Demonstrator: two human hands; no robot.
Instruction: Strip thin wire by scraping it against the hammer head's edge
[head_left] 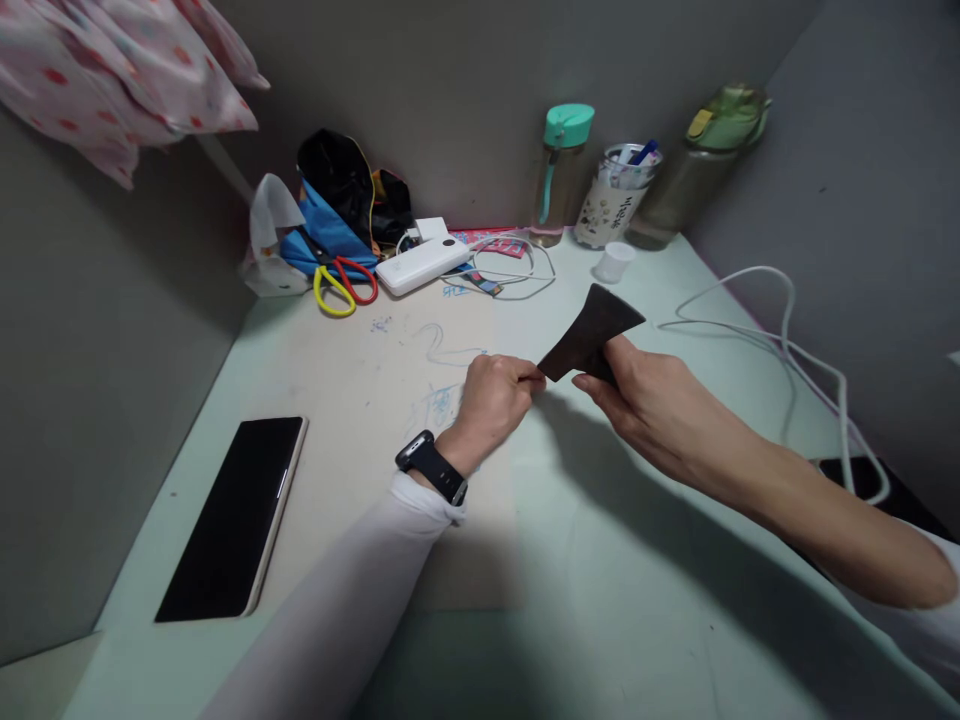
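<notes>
The flared piece point(592, 330) looks matt, the phone screen point(232, 520) glossy, the power bank point(422, 266) smooth plastic.

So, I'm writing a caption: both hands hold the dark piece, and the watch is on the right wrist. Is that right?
Not quite: the head view shows the watch on the left wrist. The left hand and right hand do hold the dark piece.

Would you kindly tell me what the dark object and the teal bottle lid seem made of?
Dark object: perhaps matt metal or plastic; its dull, flat face leaves this open. Teal bottle lid: probably smooth plastic, judging by its even, opaque colour.
</notes>
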